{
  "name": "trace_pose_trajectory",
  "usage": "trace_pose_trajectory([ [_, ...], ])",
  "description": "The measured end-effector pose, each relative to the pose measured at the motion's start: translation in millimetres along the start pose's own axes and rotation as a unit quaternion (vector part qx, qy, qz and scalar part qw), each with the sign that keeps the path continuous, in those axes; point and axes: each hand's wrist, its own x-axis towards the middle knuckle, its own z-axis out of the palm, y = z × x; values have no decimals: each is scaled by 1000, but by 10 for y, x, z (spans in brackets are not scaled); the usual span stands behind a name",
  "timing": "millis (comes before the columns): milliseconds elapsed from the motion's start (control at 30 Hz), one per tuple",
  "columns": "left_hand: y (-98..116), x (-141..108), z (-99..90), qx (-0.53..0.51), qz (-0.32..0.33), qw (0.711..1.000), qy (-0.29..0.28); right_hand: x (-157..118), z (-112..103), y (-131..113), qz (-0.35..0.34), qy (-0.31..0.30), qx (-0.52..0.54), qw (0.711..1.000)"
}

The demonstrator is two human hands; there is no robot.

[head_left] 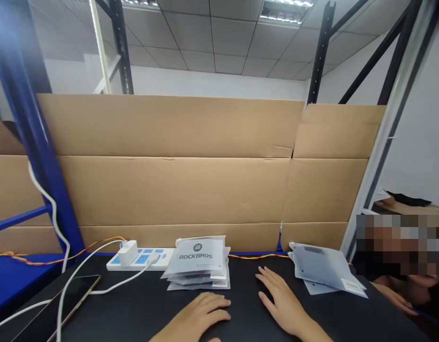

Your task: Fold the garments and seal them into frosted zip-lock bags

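My left hand (201,316) rests on the black tabletop (246,327) with its fingers stretched out and nothing in it. Just beyond its fingertips sits a stack of frosted plastic packets (197,266), the top one printed ROCKBROS. Over to the right, my right hand (281,301) lies flat on the table, fingers apart, also holding nothing. It is between that stack and a smaller pile of frosted packets (324,266), touching neither. The contents of the packets cannot be made out.
Behind the stack is a white power strip (165,263) with a white plug adapter (128,253) and cables. A dark phone or tablet (59,308) lies at left under a white cable. Cardboard panels (176,190) wall off the back. Another person (400,266) is at the right.
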Motion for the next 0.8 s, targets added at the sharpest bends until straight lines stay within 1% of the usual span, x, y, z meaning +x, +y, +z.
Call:
trace_pose_trajectory([
  [233,-45,28,20,2,-15,1000,-6,26,-52,-7,-1,-1,2,1000],
  [467,-45,16,48,2,-24,1000,1,24,-55,10,0,6,12,1000],
  [600,-90,11,77,2,-30,1000,6,19,-46,-5,-10,11,7,1000],
  [700,-137,8,100,-2,-30,1000,8,33,-61,-2,-32,30,-8,999],
  [800,-162,-6,108,-6,-33,999,9,37,-187,121,-37,64,-34,997],
])
